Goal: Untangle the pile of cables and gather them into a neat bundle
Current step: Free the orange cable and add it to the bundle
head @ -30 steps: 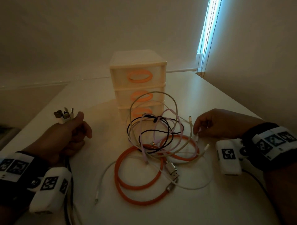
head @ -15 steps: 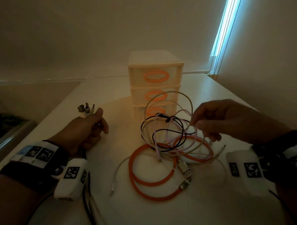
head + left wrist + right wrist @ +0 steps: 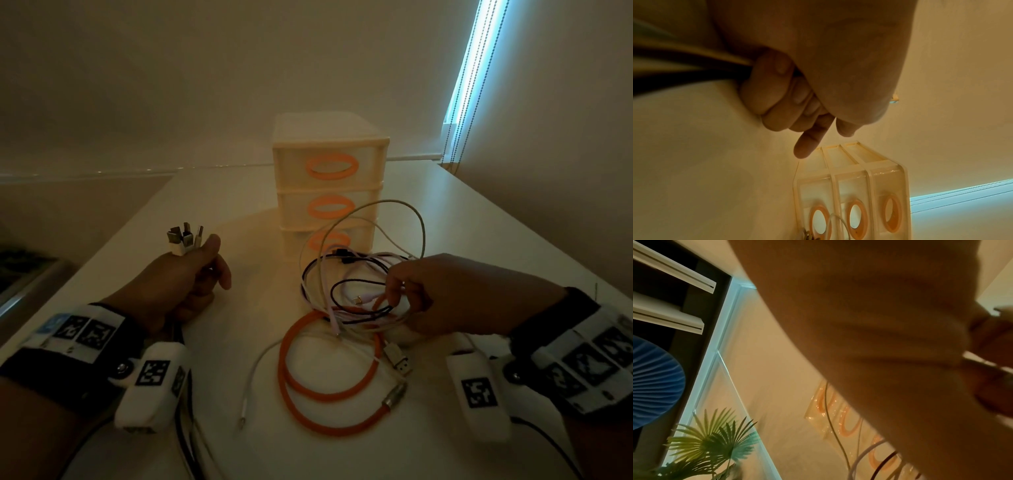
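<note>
A tangled pile of cables (image 3: 356,301) lies on the white table (image 3: 239,192) in front of the drawer unit. It holds white, pink and black loops and a thick orange cable (image 3: 325,394) coiled at the front. My left hand (image 3: 185,281) is a fist gripping several cables, their metal plugs (image 3: 185,236) sticking up above the thumb; the cords trail back past the wrist (image 3: 684,65). My right hand (image 3: 421,298) reaches into the pile's right side, fingers curled round thin white and pink strands. The right wrist view is blurred.
A cream three-drawer unit (image 3: 329,185) with orange oval handles stands behind the pile. The table's left edge runs close to my left arm. A wall and a window blind (image 3: 476,68) close off the right. A green plant (image 3: 715,443) shows in the right wrist view.
My right hand left the table at the pile's right edge, rose, and came down leftward into the loops, taking hold of thin strands. The left fist kept its grip on the plugs.
</note>
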`<control>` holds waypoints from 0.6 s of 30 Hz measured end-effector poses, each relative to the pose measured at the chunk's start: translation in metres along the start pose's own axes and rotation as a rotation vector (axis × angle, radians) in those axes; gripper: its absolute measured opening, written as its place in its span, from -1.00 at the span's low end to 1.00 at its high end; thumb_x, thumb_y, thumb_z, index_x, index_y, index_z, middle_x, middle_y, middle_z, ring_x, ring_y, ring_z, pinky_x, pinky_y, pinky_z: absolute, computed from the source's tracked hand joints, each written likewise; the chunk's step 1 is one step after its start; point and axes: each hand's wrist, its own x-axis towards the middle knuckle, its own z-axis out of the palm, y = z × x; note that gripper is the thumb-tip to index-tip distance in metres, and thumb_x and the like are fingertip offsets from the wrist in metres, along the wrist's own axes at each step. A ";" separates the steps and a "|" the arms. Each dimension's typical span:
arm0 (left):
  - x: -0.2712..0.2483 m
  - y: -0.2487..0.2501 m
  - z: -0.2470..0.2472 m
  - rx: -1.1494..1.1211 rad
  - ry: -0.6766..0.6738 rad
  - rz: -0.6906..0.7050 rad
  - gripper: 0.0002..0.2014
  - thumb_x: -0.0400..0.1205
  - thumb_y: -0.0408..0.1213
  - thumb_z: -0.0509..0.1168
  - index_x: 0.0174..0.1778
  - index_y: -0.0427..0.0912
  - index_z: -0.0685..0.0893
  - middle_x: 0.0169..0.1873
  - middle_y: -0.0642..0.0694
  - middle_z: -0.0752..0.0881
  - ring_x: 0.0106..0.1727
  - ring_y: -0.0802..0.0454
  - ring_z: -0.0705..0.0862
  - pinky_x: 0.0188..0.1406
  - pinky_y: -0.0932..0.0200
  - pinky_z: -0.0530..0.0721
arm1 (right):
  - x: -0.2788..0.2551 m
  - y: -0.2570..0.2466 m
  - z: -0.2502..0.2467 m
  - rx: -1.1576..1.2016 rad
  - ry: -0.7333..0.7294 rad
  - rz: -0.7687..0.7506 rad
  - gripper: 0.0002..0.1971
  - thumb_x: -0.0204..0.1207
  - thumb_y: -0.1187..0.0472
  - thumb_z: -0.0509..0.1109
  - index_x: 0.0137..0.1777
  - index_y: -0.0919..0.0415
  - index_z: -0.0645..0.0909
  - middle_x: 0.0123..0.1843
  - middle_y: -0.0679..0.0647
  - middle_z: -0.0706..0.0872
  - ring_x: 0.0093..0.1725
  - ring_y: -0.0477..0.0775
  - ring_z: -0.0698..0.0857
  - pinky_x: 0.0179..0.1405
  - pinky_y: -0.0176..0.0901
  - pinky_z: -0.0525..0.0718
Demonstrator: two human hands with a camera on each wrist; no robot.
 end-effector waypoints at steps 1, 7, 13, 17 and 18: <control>0.000 0.000 0.000 0.002 -0.001 -0.001 -0.36 0.63 0.30 0.14 -0.22 -0.31 0.67 -0.52 -0.03 0.20 -0.59 0.10 0.09 -0.63 0.38 0.11 | 0.000 0.003 -0.001 -0.010 0.036 -0.001 -0.73 0.44 0.24 0.58 0.00 -0.14 0.65 -0.26 0.04 0.69 -0.36 -0.24 0.59 -0.35 -0.42 0.60; -0.001 0.000 0.002 0.013 0.000 0.017 -0.36 0.64 0.28 0.13 -0.20 -0.35 0.65 -0.52 -0.04 0.20 -0.59 0.10 0.10 -0.60 0.37 0.10 | -0.005 0.021 -0.010 0.074 0.171 -0.058 -0.70 0.40 0.31 0.55 -0.12 -0.18 0.70 -0.25 0.01 0.71 -0.28 0.00 0.66 -0.25 -0.12 0.71; -0.002 0.001 0.001 0.005 0.000 0.023 -0.37 0.63 0.26 0.14 -0.19 -0.35 0.65 -0.51 -0.06 0.20 -0.57 0.10 0.09 -0.62 0.37 0.13 | -0.005 0.021 -0.015 0.134 0.355 -0.133 -0.82 0.53 0.26 0.53 -0.04 -0.09 0.72 -0.40 0.05 0.61 -0.46 -0.11 0.53 -0.37 -0.36 0.58; -0.001 0.000 0.001 0.020 0.002 0.023 -0.37 0.61 0.27 0.15 -0.20 -0.34 0.66 -0.52 -0.04 0.22 -0.58 0.09 0.10 -0.59 0.33 0.08 | 0.001 0.015 -0.006 0.058 0.247 -0.057 -0.75 0.46 -0.11 0.56 0.12 -0.26 0.69 -0.41 -0.12 0.61 -0.42 -0.24 0.59 -0.39 -0.40 0.55; -0.001 0.001 0.001 0.023 0.003 0.023 -0.37 0.61 0.27 0.15 -0.20 -0.34 0.66 -0.52 -0.05 0.22 -0.58 0.09 0.10 -0.58 0.33 0.07 | 0.002 0.013 -0.005 0.035 0.177 -0.008 -0.74 0.46 -0.15 0.56 0.13 -0.27 0.69 -0.38 -0.14 0.62 -0.39 -0.30 0.61 -0.37 -0.44 0.55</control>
